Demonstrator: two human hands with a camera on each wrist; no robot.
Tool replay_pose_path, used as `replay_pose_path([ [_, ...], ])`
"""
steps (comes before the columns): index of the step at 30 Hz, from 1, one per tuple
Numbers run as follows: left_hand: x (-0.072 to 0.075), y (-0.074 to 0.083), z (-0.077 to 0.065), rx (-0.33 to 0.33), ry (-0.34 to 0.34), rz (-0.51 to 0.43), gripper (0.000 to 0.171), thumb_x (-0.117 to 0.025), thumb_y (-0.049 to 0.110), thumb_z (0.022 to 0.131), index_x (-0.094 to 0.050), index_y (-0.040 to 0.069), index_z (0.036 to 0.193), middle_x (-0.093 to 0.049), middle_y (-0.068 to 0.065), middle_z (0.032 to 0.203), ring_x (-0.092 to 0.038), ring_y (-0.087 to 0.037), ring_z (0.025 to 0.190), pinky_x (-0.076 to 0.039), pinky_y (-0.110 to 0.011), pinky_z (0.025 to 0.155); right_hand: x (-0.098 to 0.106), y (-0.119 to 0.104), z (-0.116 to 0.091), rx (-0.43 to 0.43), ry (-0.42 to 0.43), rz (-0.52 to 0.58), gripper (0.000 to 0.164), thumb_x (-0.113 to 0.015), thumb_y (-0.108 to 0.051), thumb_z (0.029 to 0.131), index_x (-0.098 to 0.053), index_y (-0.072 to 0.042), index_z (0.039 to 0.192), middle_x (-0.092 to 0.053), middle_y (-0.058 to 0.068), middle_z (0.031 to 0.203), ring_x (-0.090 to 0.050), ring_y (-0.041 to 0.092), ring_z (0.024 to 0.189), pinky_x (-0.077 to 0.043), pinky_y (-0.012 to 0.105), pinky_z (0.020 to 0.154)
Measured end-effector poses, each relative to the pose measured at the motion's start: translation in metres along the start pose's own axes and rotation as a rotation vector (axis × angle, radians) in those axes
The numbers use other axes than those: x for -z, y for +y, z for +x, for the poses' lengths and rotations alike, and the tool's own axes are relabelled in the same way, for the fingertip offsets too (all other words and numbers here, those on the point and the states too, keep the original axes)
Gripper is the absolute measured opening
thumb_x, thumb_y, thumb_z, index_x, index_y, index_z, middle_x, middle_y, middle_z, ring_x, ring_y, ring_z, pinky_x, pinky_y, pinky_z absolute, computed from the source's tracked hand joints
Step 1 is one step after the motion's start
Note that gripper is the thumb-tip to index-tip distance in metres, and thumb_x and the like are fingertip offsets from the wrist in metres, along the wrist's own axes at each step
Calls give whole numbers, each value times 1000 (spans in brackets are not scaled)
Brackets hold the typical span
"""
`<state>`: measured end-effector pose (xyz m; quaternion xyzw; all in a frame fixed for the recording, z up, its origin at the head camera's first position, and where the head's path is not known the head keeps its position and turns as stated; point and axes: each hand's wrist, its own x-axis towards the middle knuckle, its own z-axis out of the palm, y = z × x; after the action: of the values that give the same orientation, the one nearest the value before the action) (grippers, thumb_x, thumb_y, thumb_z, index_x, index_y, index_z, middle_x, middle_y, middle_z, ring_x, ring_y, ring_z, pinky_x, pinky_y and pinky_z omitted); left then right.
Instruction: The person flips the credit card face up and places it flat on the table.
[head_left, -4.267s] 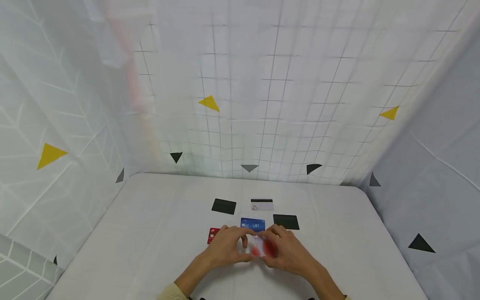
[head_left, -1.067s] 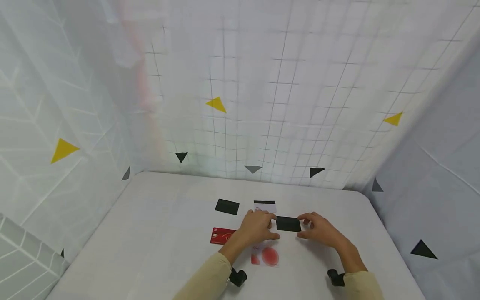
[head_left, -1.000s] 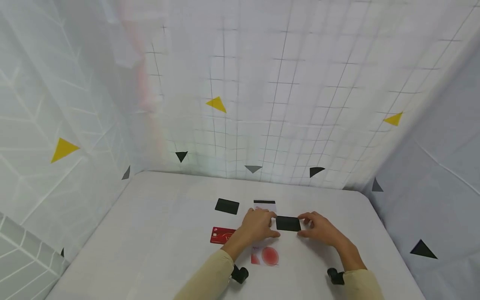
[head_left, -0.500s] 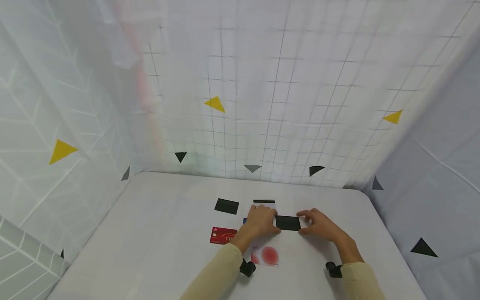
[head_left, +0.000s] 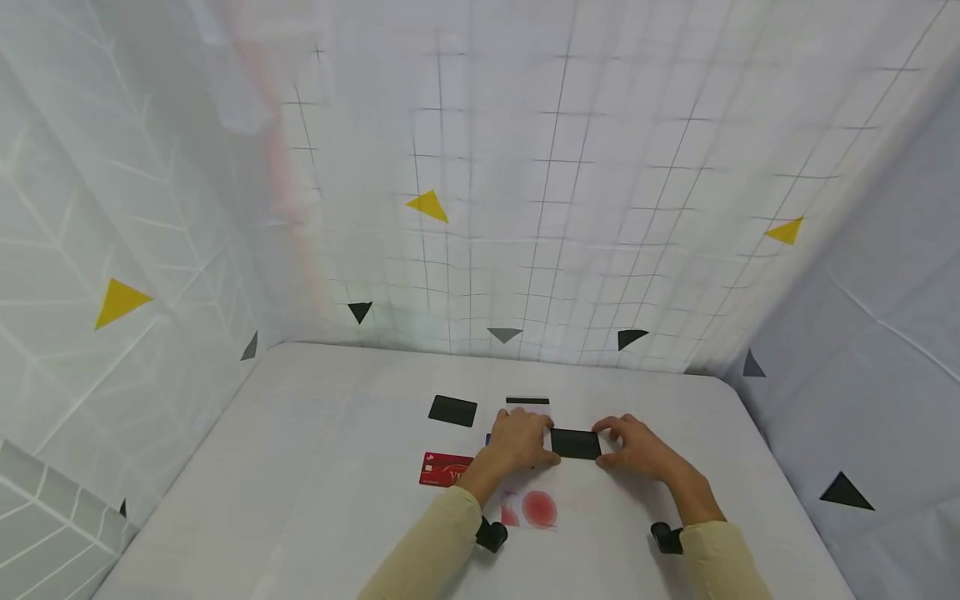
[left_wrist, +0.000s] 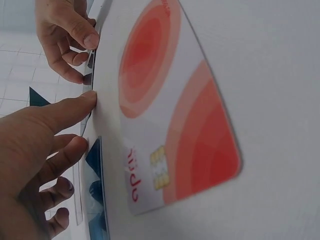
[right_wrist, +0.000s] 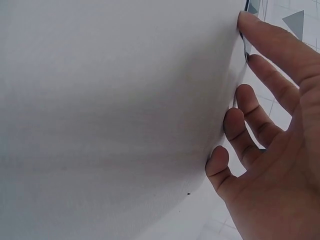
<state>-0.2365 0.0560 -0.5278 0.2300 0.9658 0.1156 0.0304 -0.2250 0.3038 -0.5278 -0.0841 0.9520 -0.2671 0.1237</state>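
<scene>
A black card (head_left: 576, 444) lies flat on the white table between my two hands. My left hand (head_left: 516, 442) holds its left end, index fingertip at the far corner and thumb at the near one. The same grip, mirrored, has my right hand (head_left: 637, 450) at the right end. In the right wrist view the card shows only as a thin dark edge between thumb and index finger. Under my left hand a blue card (head_left: 488, 439) is mostly covered. Nearer me lies a white card with red circles (head_left: 538, 510), its chip visible in the left wrist view.
A red VIP card (head_left: 442, 468) lies left of my left hand. Behind are another black card (head_left: 453, 411) and a white card with a dark stripe (head_left: 527, 402), partly covered by my fingers. White sheets with gridlines and triangles hang around the table.
About four seconds ago both hands were at the white-and-red card; they have since moved away and right to the black card. Over the last second, hands and card stay almost still.
</scene>
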Motion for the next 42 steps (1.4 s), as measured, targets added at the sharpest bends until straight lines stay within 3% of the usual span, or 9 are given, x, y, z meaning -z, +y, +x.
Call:
replay_pose_path([
  [4,1,1,-1,-2,1,-3,54,-80,56,79,-70,28,124,-72,12,100,-60,-18,108,-42,-44,95,0,-1,-1,1,1,-4,53,-86,-26,79,-63,-16,125,-57,11,112,-55,28,104,-49,52,87],
  [12,0,1,0,-6,-9,-15,55,-80,55,80,-69,27,126,-63,14,75,-59,-18,108,-42,-45,97,0,-2,-1,-10,4,-12,55,-86,-28,78,-59,-17,125,-57,10,113,-53,30,106,-47,56,86],
  [24,-2,-1,1,-8,-21,1,55,-79,58,80,-68,29,125,-58,16,74,-56,-17,111,-41,-45,100,-3,-3,0,-23,11,-50,54,-85,-30,78,-60,-19,125,-57,9,113,-52,30,107,-45,62,86],
  [42,-1,-4,-1,-80,26,19,53,-74,63,81,-73,27,119,-58,19,73,-57,-14,106,-41,-41,95,-9,3,-4,15,58,-74,58,-83,-38,79,-63,-24,131,-57,6,114,-52,29,108,-42,62,87],
])
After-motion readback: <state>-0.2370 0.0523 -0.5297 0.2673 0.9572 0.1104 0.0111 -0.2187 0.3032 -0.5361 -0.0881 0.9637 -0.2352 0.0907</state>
